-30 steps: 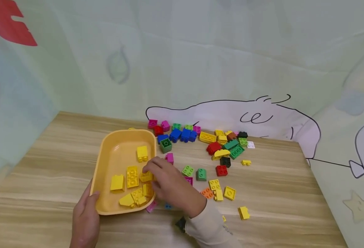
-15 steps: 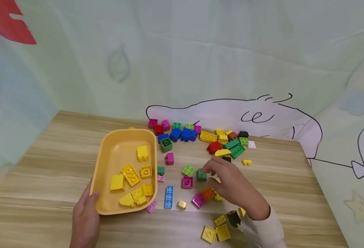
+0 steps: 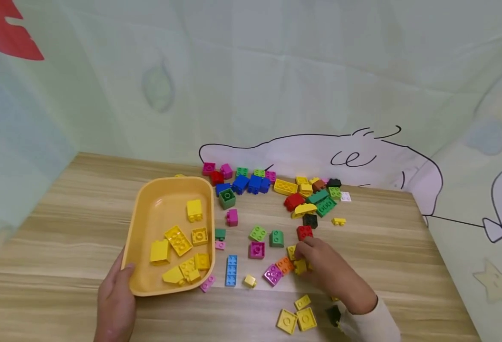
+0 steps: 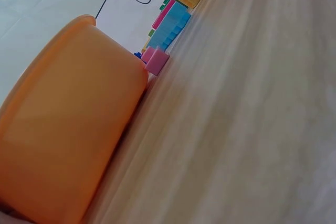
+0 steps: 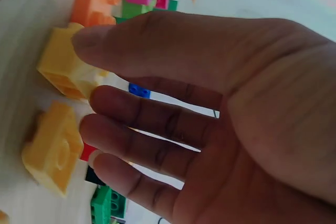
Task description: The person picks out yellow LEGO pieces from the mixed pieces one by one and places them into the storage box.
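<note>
My left hand (image 3: 116, 304) grips the near left side of an orange-yellow plastic tray (image 3: 154, 223), its thumb over the rim. Several yellow toy bricks lie inside, one of them a two-by-four brick (image 3: 178, 240). In the left wrist view the tray's outer wall (image 4: 68, 119) fills the left side. Right of the tray, my right hand (image 3: 334, 275) pinches a yellow building brick (image 5: 63, 64) between thumb and index finger; the index fingertip is hidden. The other fingers are loosely bent. Close by sits a square yellow brick (image 5: 52, 150).
An orange brick (image 3: 284, 265) and a magenta brick (image 3: 273, 275) lie just left of the right hand. Nearer the front are flat yellow bricks (image 3: 306, 318). Blue bricks (image 3: 255, 184) and many other colours are heaped along the back by the printed cloth.
My right hand has left the tray, moved right and come down at the yellow bricks. The two-by-four brick in the tray has turned. My left hand keeps its hold on the tray.
</note>
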`<move>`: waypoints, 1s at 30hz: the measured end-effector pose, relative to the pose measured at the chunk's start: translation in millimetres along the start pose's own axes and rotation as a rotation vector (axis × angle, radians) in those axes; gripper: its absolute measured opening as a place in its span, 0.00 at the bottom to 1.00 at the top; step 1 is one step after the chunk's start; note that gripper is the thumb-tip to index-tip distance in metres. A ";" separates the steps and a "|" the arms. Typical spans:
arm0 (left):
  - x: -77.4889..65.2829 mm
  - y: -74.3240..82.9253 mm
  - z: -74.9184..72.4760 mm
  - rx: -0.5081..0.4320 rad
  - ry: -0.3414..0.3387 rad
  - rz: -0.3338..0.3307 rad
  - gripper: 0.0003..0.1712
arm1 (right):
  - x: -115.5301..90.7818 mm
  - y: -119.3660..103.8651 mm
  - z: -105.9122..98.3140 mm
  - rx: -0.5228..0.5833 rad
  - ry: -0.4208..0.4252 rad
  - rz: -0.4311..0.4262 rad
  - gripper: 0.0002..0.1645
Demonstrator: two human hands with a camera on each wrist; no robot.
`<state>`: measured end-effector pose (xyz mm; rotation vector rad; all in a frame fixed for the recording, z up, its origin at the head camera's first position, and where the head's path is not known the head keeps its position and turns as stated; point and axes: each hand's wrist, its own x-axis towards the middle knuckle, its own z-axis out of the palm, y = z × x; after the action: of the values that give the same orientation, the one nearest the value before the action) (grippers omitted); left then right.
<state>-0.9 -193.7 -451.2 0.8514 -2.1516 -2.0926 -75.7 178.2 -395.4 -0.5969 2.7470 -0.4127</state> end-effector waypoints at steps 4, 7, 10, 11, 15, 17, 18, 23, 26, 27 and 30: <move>-0.7 0.4 -1.6 -0.021 -0.009 0.002 0.28 | 3.0 -2.2 6.6 -0.019 -0.011 -0.004 0.18; -1.5 0.1 -2.6 -0.036 -0.016 0.007 0.29 | 3.8 -5.2 10.4 -0.040 -0.025 -0.021 0.18; -2.4 -0.2 -2.9 -0.044 -0.016 0.018 0.29 | 3.3 -8.7 11.8 -0.055 -0.039 -0.043 0.19; -2.5 -0.2 -2.9 -0.046 -0.019 0.023 0.29 | 2.9 -10.0 11.4 -0.062 -0.037 -0.052 0.19; -2.6 0.0 -2.8 -0.045 -0.021 0.028 0.29 | 0.6 -19.5 3.8 -0.071 0.002 -0.100 0.19; -2.6 0.4 -3.0 -0.043 -0.023 0.023 0.29 | 0.6 -28.6 -2.4 -0.054 0.035 -0.137 0.18; -2.6 0.6 -3.0 -0.043 -0.022 0.019 0.29 | 1.3 -34.3 -5.5 -0.040 0.051 -0.157 0.17; -1.8 2.3 -2.1 -0.043 -0.024 0.020 0.28 | 15.5 -67.6 -17.4 0.033 0.136 -0.250 0.14; -1.7 2.7 -1.7 -0.039 -0.028 0.030 0.28 | 29.1 -87.6 -20.4 0.088 0.162 -0.291 0.13; -1.8 2.9 -1.6 -0.038 -0.029 0.035 0.28 | 34.0 -93.7 -20.0 0.100 0.167 -0.309 0.12; -2.6 3.8 -1.3 -0.032 -0.033 0.045 0.29 | 45.7 -110.9 -16.5 0.126 0.177 -0.379 0.13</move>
<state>0.4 -194.2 -446.7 0.7637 -2.1264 -2.1278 -81.9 64.8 -353.3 -1.0990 2.7396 -0.7505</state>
